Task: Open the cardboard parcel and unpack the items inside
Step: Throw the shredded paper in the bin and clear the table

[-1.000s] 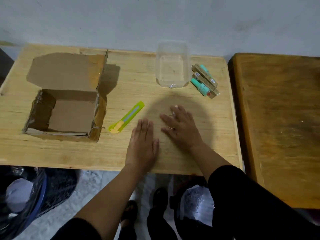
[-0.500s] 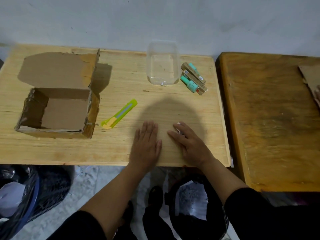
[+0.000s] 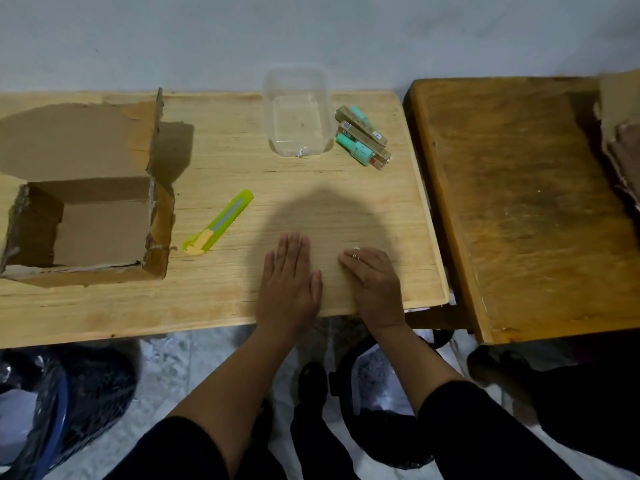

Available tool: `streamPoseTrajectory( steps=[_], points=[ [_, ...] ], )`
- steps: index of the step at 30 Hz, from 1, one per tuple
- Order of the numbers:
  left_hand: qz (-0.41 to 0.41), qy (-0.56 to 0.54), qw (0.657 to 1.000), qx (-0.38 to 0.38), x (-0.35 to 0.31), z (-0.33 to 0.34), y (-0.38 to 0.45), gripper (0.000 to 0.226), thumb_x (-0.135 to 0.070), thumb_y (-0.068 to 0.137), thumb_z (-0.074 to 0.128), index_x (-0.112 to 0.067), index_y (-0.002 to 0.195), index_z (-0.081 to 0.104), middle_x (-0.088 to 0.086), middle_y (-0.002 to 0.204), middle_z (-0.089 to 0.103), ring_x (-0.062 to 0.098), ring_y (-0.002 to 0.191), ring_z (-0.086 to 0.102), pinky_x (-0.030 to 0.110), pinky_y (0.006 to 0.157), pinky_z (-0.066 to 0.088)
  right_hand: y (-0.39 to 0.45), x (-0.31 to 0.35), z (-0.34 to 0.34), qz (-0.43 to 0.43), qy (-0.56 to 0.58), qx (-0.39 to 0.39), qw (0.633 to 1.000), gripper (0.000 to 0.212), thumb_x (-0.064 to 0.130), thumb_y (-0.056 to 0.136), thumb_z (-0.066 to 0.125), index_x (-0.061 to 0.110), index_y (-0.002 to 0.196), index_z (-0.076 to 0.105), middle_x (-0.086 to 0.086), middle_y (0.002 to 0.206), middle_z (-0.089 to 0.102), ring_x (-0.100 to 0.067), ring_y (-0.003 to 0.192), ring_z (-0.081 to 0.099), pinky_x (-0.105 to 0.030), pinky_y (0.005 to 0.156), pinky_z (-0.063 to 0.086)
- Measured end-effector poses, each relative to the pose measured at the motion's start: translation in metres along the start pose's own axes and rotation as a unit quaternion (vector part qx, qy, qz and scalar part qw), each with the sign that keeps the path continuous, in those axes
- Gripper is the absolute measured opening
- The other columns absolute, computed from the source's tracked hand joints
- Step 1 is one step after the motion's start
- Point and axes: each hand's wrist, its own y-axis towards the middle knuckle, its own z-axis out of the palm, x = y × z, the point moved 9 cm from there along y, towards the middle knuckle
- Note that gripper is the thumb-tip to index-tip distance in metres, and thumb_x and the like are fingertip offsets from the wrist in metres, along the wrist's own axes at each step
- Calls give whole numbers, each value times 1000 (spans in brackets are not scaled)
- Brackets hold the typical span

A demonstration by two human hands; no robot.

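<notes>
left hand (image 3: pixel 289 282) flat, right hand (image 3: pixel 375 282) flat — on table (image 3: pixel 221 306)

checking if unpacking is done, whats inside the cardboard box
The cardboard box is open, and its bare brown floor shows with no items on it. The near wall hides a thin strip of the floor along the front edge.

A clear plastic tub (image 3: pixel 297 112) stands at the far edge of the light wooden table (image 3: pixel 346 188). A darker table (image 3: pixel 526 209) adjoins its right edge, bearing what may be torn cardboard (image 3: pixel 621 133).
</notes>
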Motion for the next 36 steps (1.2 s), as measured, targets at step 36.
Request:
streamPoseTrajectory(
  steps=[36],
  points=[
    [359,67,892,268,-263,51,-161,37,-20,97,38,-6,130,40,13,134,45,27,124,39,32,100,33,-265,-113,-172,474,-94,139,865,49,26,93,48,9,136,35,-13,147,32,-28,135,31,-34,107,33]
  ],
)
